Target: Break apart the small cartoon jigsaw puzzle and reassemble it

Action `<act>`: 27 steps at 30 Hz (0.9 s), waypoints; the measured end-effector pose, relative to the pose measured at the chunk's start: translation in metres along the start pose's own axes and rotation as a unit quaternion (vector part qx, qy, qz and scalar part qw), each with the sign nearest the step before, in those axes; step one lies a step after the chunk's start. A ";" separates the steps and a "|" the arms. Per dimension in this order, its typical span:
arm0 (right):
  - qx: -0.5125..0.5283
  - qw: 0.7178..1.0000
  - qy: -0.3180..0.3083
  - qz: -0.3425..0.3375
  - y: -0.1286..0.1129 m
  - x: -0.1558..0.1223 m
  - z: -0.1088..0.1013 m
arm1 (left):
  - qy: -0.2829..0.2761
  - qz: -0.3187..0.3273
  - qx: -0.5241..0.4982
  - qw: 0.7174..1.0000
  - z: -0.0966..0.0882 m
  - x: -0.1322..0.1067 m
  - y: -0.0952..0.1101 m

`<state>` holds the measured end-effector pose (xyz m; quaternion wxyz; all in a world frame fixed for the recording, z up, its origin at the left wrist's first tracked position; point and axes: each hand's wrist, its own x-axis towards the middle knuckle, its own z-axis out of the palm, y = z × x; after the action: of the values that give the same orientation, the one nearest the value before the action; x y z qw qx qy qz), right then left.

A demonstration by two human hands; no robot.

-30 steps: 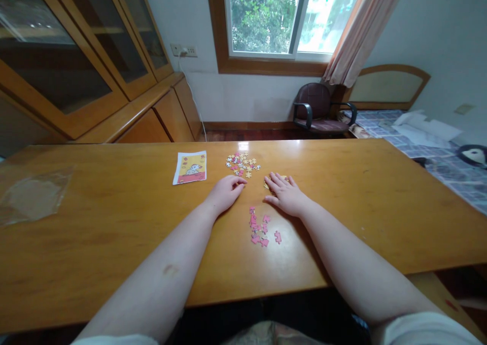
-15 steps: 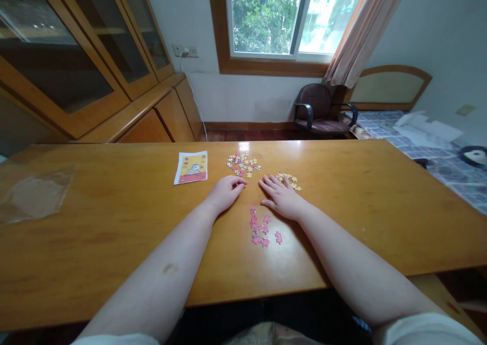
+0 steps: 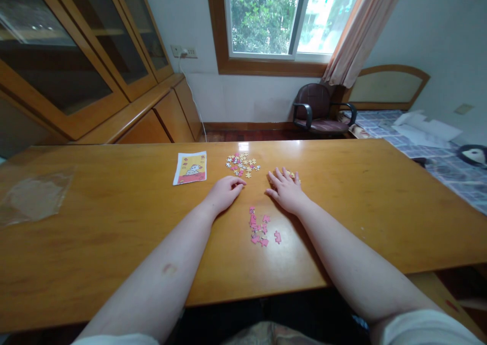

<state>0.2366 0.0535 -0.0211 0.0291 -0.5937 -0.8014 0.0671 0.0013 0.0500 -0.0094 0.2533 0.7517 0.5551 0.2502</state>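
My right hand [image 3: 286,188] lies flat with its fingers spread, over a small group of yellow puzzle pieces [image 3: 291,174] that it mostly covers. To its left, my left hand [image 3: 227,190] rests on the table, fingers together and curled in, with nothing visible in them. Just beyond the left hand is a loose pile of mixed puzzle pieces [image 3: 240,163], pink, yellow and pale. Between my forearms lie several pink puzzle pieces [image 3: 258,228], with one pink piece [image 3: 277,237] a little apart on the right.
A picture card [image 3: 190,168] showing a white animal on yellow and pink lies left of the pile. A clear plastic bag [image 3: 36,195] is at the far left of the wooden table [image 3: 114,233]. Beyond the table stand an armchair [image 3: 319,106] and a cabinet [image 3: 152,122].
My right hand has shifted a little right and away from me, onto the yellow pieces, covering more of them. The left hand stays in place.
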 end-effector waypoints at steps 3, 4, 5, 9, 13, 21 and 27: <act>0.010 0.997 0.019 0.070 0.003 0.000 0.001 | -0.002 0.000 0.000 1.000 0.001 0.001 -0.001; 0.014 0.995 0.020 0.100 0.004 0.000 0.002 | -0.003 0.000 0.000 1.000 0.001 0.001 -0.001; 0.018 0.992 0.017 0.123 0.006 0.000 0.003 | -0.003 0.000 0.000 1.000 0.001 0.001 -0.002; 0.027 0.991 0.003 0.131 0.009 0.004 0.007 | -0.007 0.000 0.003 1.000 0.002 0.001 -0.002; 0.024 0.994 0.025 0.108 0.009 0.008 0.008 | -0.008 -0.001 0.009 1.000 0.002 0.001 -0.003; 0.059 0.992 0.080 0.084 0.012 0.014 0.008 | -0.010 0.002 0.006 1.000 0.003 0.002 -0.005; 0.109 0.975 0.185 0.052 0.012 0.007 -0.003 | -0.013 0.007 0.007 1.000 0.001 0.001 -0.003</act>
<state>0.2459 0.0634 -0.0202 0.2378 -0.6302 -0.7377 0.0450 -0.0002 0.0515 -0.0117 0.2534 0.7603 0.5486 0.2383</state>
